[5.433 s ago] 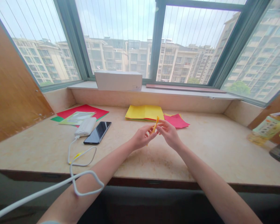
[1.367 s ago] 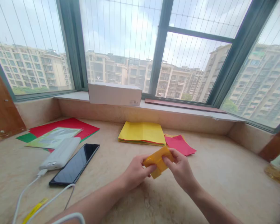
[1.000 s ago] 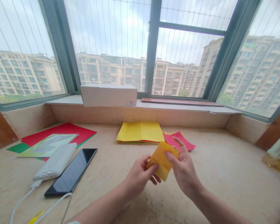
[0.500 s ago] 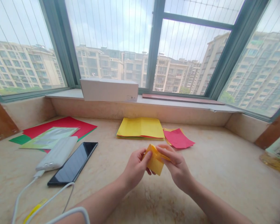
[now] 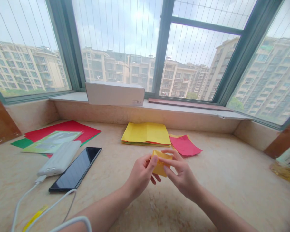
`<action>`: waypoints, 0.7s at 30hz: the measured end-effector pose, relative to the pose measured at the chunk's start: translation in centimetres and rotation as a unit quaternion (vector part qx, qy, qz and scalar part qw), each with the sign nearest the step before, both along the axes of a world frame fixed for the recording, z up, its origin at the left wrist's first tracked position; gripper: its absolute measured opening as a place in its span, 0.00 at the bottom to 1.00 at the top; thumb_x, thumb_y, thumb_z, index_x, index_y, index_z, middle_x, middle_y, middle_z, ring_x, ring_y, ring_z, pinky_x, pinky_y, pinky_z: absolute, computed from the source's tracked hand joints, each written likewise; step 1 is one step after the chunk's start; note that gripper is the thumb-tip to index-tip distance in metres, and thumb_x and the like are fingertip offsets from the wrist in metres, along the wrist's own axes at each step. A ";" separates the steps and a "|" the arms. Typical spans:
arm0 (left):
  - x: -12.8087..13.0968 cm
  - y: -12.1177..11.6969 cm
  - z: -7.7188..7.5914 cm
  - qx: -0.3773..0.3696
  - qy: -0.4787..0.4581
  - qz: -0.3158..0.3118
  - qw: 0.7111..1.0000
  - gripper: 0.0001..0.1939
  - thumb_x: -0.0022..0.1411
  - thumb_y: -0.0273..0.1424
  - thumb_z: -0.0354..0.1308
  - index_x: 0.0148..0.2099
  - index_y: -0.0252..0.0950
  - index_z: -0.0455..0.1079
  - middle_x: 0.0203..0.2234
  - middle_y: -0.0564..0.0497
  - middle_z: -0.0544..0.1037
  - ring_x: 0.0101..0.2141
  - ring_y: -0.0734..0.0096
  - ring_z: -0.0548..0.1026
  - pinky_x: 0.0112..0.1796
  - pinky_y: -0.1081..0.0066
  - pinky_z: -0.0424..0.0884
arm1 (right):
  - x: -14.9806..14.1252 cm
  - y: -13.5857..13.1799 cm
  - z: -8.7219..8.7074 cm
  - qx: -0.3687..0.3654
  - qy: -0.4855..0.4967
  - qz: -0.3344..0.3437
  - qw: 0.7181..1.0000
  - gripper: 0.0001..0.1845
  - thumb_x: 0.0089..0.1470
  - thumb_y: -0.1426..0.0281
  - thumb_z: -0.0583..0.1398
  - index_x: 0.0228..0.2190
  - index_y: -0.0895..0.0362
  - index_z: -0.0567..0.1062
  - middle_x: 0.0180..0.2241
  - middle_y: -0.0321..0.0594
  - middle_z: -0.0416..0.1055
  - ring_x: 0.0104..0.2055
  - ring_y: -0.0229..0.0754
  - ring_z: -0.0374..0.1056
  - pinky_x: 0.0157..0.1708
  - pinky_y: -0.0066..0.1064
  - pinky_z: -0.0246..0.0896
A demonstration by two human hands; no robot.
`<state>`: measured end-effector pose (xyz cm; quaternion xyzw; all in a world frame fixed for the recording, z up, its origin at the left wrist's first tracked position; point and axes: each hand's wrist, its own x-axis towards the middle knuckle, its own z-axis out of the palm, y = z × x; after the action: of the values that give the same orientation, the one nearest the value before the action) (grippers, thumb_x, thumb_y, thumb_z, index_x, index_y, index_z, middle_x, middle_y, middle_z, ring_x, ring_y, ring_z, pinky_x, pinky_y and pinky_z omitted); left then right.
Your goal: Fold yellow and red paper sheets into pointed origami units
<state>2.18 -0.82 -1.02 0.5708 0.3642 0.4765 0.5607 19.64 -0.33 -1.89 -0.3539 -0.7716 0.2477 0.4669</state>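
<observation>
Above the counter I hold a small folded yellow paper (image 5: pixel 160 170), which has a box-like shape with raised sides. My left hand (image 5: pixel 142 170) grips its left side, thumb on the near face and the other fingers partly hidden behind. On the other side, my right hand (image 5: pixel 181 169) pinches the paper, with a finger laid across its top and the thumb at its lower right. Just behind the hands lies a stack of yellow sheets (image 5: pixel 146 133), with red and green edges showing. Pink-red paper squares (image 5: pixel 186 145) rest to its right, over some yellow ones.
To the left are a black phone (image 5: pixel 76 169), a white power bank (image 5: pixel 60 159) with a white cable (image 5: pixel 21 203), and red sheets (image 5: pixel 70 127) under a clear packet (image 5: pixel 53 141). A jar (image 5: pixel 287 161) stands at far right. A white box (image 5: pixel 114 94) sits on the sill.
The yellow paper has turned and opened from a flatter folded piece into a box-like form. My right fingers have shifted across its top; both hands stay in nearly the same place.
</observation>
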 end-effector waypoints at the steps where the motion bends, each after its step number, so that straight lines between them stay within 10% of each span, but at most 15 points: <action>1: 0.0 0.1 0.0 -0.002 0.004 0.005 1.000 0.24 0.64 0.49 0.52 0.42 0.30 0.68 0.25 0.46 0.78 0.19 0.69 0.76 0.17 0.77 0.68 | 0.0 0.0 -0.1 0.001 0.004 -0.003 1.000 0.16 0.61 0.71 0.56 0.46 0.45 0.79 0.54 0.44 0.63 0.53 0.48 0.65 0.52 0.43 0.65; 21: 0.2 -0.6 0.5 -0.008 -0.048 -0.046 0.998 0.21 0.66 0.44 0.53 0.53 0.35 0.60 0.36 0.45 0.79 0.23 0.66 0.80 0.21 0.73 0.74 | -1.0 -0.1 0.5 -0.120 0.208 0.006 0.971 0.13 0.56 0.62 0.64 0.44 0.47 0.80 0.54 0.44 0.67 0.56 0.48 0.64 0.53 0.41 0.66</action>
<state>2.41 -1.40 -0.48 0.5589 0.3142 0.4740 0.6035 18.66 -0.38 -1.34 -0.3433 -0.6246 0.4096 0.5695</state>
